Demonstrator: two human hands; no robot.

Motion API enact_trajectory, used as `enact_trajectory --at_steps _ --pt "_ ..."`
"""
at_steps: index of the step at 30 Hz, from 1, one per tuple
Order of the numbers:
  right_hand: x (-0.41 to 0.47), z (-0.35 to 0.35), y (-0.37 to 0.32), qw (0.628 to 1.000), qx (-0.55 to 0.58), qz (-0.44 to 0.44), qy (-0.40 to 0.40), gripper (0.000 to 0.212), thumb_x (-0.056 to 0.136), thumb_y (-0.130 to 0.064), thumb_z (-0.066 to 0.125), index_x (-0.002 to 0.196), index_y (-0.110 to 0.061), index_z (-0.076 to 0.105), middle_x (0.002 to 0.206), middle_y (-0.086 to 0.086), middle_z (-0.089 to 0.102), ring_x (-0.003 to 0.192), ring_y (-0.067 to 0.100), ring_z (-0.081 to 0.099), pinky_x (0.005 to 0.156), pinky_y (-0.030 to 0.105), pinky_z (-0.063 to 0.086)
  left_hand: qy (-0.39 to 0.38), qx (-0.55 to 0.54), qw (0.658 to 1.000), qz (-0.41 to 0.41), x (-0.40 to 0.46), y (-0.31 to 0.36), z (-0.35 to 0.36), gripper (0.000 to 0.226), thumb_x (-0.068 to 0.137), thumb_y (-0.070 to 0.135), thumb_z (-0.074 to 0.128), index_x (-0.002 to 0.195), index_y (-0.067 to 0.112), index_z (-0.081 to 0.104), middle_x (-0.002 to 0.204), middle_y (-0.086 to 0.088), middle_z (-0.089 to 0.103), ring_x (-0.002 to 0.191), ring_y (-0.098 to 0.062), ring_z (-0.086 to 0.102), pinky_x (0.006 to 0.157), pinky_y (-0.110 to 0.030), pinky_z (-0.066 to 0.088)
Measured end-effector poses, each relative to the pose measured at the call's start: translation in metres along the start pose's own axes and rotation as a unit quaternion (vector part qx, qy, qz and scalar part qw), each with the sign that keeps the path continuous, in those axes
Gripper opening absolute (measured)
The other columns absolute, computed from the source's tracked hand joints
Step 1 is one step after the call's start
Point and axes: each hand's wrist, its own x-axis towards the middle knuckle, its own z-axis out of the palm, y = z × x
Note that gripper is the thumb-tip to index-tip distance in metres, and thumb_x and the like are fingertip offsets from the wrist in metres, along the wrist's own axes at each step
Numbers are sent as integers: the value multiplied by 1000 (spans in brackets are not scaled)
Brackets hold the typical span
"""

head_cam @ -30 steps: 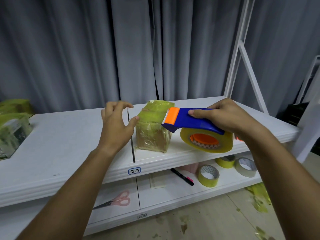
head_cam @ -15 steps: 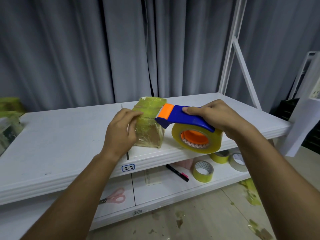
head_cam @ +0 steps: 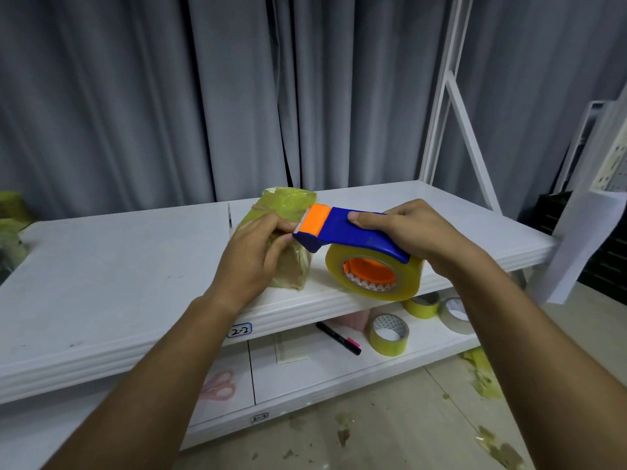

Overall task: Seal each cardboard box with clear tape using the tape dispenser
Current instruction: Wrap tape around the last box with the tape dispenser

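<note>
A small cardboard box (head_cam: 289, 266), wrapped in yellowish clear tape, stands on the upper white shelf (head_cam: 118, 266). My left hand (head_cam: 254, 256) grips the box's near side, fingers curled over its top edge and thumb on its front. My right hand (head_cam: 410, 232) holds the blue and orange tape dispenser (head_cam: 342, 228) by its handle, with the big tape roll (head_cam: 373, 273) under it. The dispenser's orange toothed end sits at the box top, right beside my left fingertips.
On the lower shelf lie several spare tape rolls (head_cam: 390, 337), a black marker (head_cam: 339, 337) and pink scissors (head_cam: 219, 388). More taped boxes (head_cam: 10, 228) sit at the far left. Tape scraps litter the floor (head_cam: 485, 381). A white frame post (head_cam: 441, 89) rises behind right.
My left hand went from hovering beside the box to gripping it. The dispenser moved left, bringing its orange end against the box top.
</note>
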Motion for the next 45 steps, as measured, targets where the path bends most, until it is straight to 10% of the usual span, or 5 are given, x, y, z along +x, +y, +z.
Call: enact_trajectory --at_steps 7,22,30,36,45 --pt "-7 -33 10 998 -58 15 -22 53 72 -68 72 81 -17 80 75 0 76 77 20 73 76 37 57 19 -22 1000 -5 1 -3 5 8 98 11 62 91 13 65 106 14 72 102 -12 64 89 -34 51" --pt "-12 62 -2 904 -398 -46 150 25 91 -40 60 103 -19 61 107 9 68 100 32 64 74 33 32 53 21 996 70 -3 31 19 10 94 5 61 86 7 66 88 -2 70 84 -14 57 84 -25 39" --pt "12 67 -6 937 -266 -19 224 42 86 -55 63 83 -15 53 87 6 60 78 29 53 64 34 39 55 -16 998 4 -2 15 9 7 96 21 61 91 15 59 94 6 65 93 -12 56 91 -32 42" --pt "23 70 9 940 -249 -28 232 49 83 -63 62 84 -13 63 82 6 63 77 28 58 60 32 38 38 103 980 -166 9 21 22 28 83 52 65 94 32 49 133 9 51 149 -30 16 119 -57 9" --pt "25 52 15 933 -253 -22 255 50 85 -64 61 87 -14 65 82 6 66 76 27 62 59 34 43 19 126 971 -204 12 14 -5 58 77 43 70 129 21 62 129 0 64 132 -32 38 102 -29 30"
